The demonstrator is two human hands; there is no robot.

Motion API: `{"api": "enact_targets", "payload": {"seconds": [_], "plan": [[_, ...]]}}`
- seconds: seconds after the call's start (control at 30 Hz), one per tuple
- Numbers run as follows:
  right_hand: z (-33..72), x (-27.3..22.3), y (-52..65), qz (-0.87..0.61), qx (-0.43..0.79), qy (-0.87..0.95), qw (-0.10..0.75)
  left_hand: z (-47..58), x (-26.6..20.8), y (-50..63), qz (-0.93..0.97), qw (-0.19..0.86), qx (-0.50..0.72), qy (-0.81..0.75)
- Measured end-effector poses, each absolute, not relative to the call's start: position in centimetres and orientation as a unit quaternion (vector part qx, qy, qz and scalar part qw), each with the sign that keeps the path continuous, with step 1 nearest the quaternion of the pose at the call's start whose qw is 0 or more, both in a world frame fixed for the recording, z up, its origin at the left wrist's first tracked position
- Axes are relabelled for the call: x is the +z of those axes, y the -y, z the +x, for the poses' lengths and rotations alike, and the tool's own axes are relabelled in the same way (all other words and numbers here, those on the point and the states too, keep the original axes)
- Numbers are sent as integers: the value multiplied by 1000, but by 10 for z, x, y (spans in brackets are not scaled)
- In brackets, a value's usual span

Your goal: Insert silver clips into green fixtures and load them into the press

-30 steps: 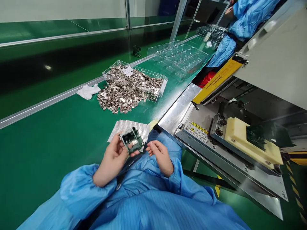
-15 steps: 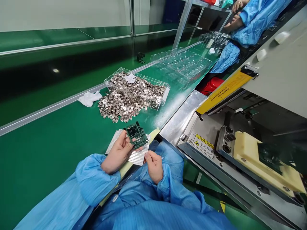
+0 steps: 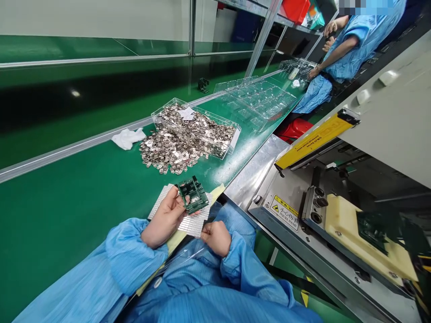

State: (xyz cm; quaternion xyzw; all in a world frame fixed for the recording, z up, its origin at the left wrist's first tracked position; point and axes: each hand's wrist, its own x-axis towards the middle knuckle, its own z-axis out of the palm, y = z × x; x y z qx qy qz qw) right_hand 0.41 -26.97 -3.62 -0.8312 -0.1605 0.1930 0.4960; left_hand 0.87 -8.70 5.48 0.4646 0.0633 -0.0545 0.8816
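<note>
My left hand (image 3: 165, 219) is closed around a green circuit board (image 3: 193, 195), thumb on its face and the board tilted up. Beneath the board lies a white sheet (image 3: 195, 224) ruled into many narrow strips, like a sheet of labels, partly covered by that hand. My right hand (image 3: 217, 237) pinches at the sheet's lower right edge; whatever is between its fingertips is too small to make out. Yellowish paper (image 3: 217, 194) shows under the sheet at the table's edge.
A clear plastic box (image 3: 232, 146) lies beyond my hands, with small metal pieces (image 3: 175, 152) heaped in and before it. White cloth (image 3: 128, 138) is left of it, clear trays (image 3: 262, 101) behind. A machine with a yellow fixture (image 3: 340, 222) stands right. A co-worker's arm (image 3: 340, 54) reaches in far off.
My right hand has slid down slightly along the sheet's edge and turned inward. The board in my left hand is tilted a bit more upright. The view has shifted slightly; a co-worker's hand now reaches lower.
</note>
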Motion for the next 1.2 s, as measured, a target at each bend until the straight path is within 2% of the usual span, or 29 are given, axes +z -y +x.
{"api": "enact_targets", "payload": {"seconds": [0.1,0.27,0.43,0.6,0.7,0.93,1.2], "plan": [[4,10,281,-831,154,185,502,7,48,87,484,873,-40,-37],[9,77,273,-781,-17,195,593,6,50,88,550,834,-27,-15],[18,77,238,-742,-100,137,649,3,52,90,581,814,13,-13],[19,70,220,-775,-132,130,604,2,55,93,589,808,31,-3],[20,72,220,-786,-131,126,591,2,56,92,597,802,32,5],[23,70,221,-763,-68,98,636,1,53,89,645,763,35,6],[22,75,235,-656,20,68,751,3,57,86,586,810,-14,21]]}}
